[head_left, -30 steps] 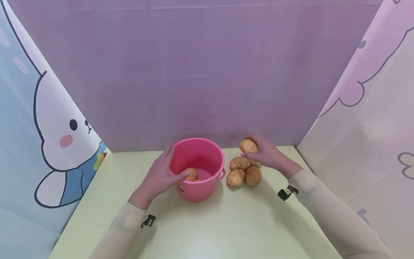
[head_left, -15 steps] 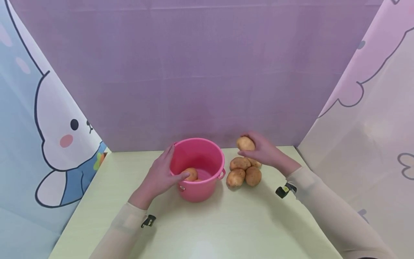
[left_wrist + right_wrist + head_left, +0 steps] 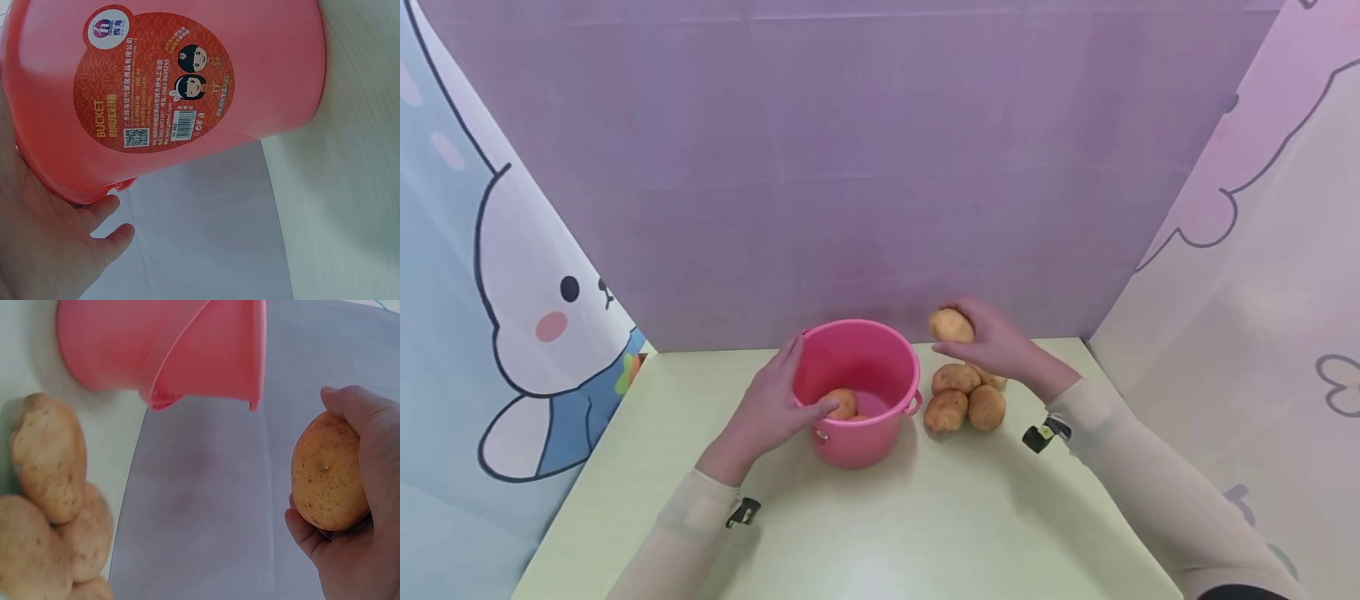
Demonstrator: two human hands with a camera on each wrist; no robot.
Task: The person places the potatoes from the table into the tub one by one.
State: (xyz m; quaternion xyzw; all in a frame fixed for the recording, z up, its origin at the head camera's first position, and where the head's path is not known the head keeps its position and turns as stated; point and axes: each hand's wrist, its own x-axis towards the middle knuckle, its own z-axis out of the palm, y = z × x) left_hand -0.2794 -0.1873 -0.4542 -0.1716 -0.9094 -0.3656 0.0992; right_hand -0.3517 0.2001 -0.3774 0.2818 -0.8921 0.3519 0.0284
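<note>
My right hand (image 3: 996, 337) grips a light brown potato (image 3: 952, 325) in the air above the table, right of the bucket's rim. In the right wrist view, thumb and fingers curl around this potato (image 3: 330, 472). My left hand (image 3: 767, 412) rests on the left side of a pink bucket (image 3: 857, 446), fingers extended along the rim and thumb reaching over its front edge. A potato (image 3: 842, 403) lies inside the bucket, with part of another showing beside it. The left wrist view has the bucket's red label (image 3: 153, 81) and the left hand (image 3: 50, 231) at the rim.
Several potatoes (image 3: 957, 379) lie clustered on the pale table (image 3: 880, 533), right of the bucket. A purple backdrop (image 3: 880, 167) rises behind the table. Patterned cloth panels stand at the left (image 3: 542, 275) and right (image 3: 1247, 333). The bucket's handle (image 3: 172, 353) hangs on its right side.
The right hand has carried its potato leftward and slightly up, toward the bucket, away from above the cluster. The left hand and the bucket have stayed in place.
</note>
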